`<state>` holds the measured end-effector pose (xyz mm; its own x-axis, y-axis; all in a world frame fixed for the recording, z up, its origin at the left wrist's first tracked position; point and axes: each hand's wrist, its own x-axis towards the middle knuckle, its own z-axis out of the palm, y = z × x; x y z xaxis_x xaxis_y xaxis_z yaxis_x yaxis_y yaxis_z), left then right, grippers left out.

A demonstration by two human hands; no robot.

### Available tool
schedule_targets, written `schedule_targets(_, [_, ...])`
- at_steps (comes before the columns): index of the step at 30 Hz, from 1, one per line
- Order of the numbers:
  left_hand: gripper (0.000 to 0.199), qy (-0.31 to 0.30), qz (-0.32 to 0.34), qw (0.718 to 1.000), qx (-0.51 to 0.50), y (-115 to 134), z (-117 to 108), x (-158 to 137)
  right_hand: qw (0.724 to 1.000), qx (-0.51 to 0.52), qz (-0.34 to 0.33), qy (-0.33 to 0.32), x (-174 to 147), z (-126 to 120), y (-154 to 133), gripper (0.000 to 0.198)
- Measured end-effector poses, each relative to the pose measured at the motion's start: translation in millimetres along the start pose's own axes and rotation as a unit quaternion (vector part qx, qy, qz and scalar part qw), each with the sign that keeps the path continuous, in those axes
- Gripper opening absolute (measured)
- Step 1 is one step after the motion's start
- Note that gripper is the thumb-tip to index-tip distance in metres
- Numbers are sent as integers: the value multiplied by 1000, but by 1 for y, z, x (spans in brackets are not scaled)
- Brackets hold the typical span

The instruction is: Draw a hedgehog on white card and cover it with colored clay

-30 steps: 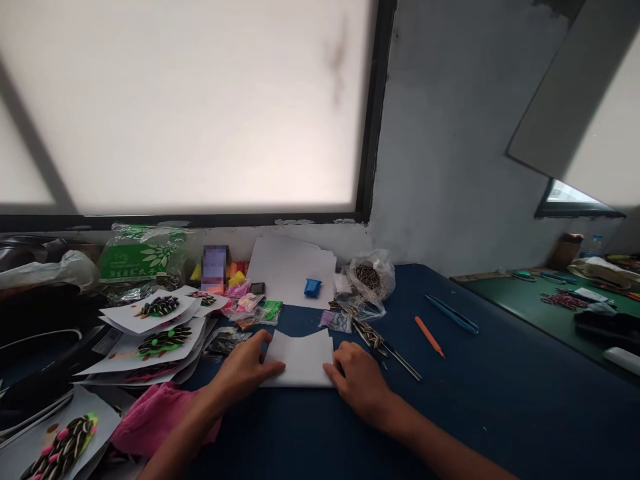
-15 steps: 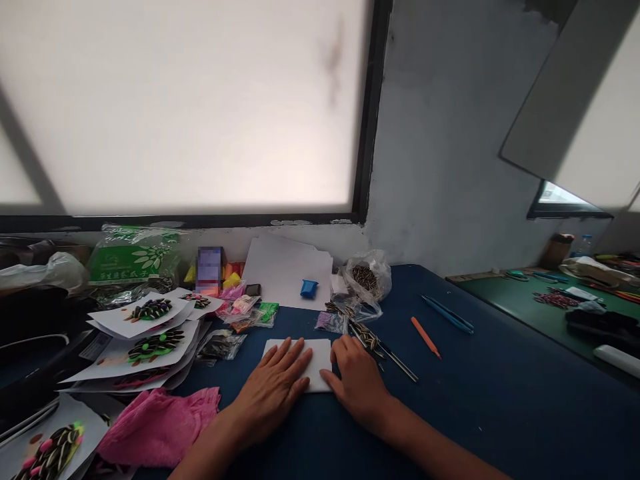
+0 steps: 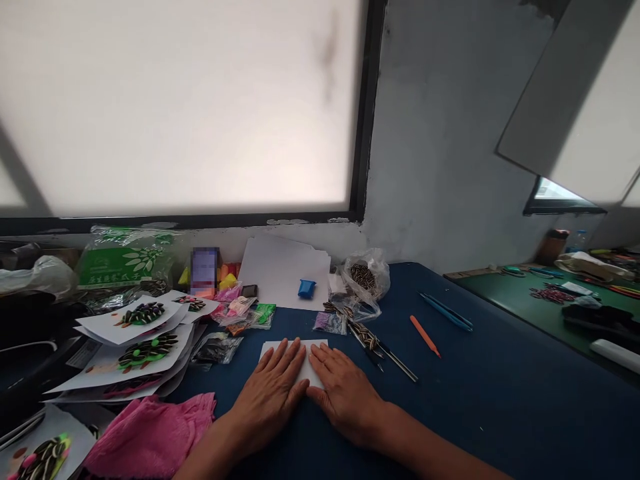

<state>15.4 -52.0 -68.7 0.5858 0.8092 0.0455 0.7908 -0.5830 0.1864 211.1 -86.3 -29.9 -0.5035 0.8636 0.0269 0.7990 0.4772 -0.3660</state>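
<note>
A folded sheet of white paper (image 3: 316, 379) lies on the dark blue tabletop (image 3: 480, 393), mostly covered by both hands. My left hand (image 3: 274, 387) rests flat on its left part, fingers stretched forward and thumb pointing right. On the right part my right hand (image 3: 345, 393) lies flat too, fingers extended toward the window. The two thumbs nearly meet at the paper's near edge. Just beyond my right hand are sunflower seeds (image 3: 367, 339) and a slim metal-ended tool (image 3: 400, 365).
Left stand stacked cards with seed pictures (image 3: 145, 360) and a pink cloth (image 3: 155, 433). Behind lie small clay packets (image 3: 240, 307), white sheets (image 3: 280, 267), a blue packet (image 3: 307, 289) and a bag of seeds (image 3: 364, 277). To the right are an orange pen (image 3: 425, 337) and blue tweezers (image 3: 445, 311).
My right hand has shifted left from the paper's right edge and flattened onto it, its fingers straightening. My left hand stays pressed on the paper. The view has turned slightly.
</note>
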Motion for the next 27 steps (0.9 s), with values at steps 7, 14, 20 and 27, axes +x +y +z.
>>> schedule_targets(7, [57, -19, -15, 1000, -8, 3, -6, 1, 998, 36, 18, -48, -3, -7, -4, 66])
schedule_targets(14, [54, 1, -29, 1000, -3, -7, -6, 3, 996, 53, 29, -71, -4, -12, -7, 69])
schedule_targets(20, [65, -7, -50, 999, 12, -6, -11, 3, 995, 38, 38, -88, -4, -14, -10, 70])
schedule_targets(27, [55, 43, -67, 996, -48, -19, -18, 6, 994, 35, 43, -94, -3, -15, -11, 63])
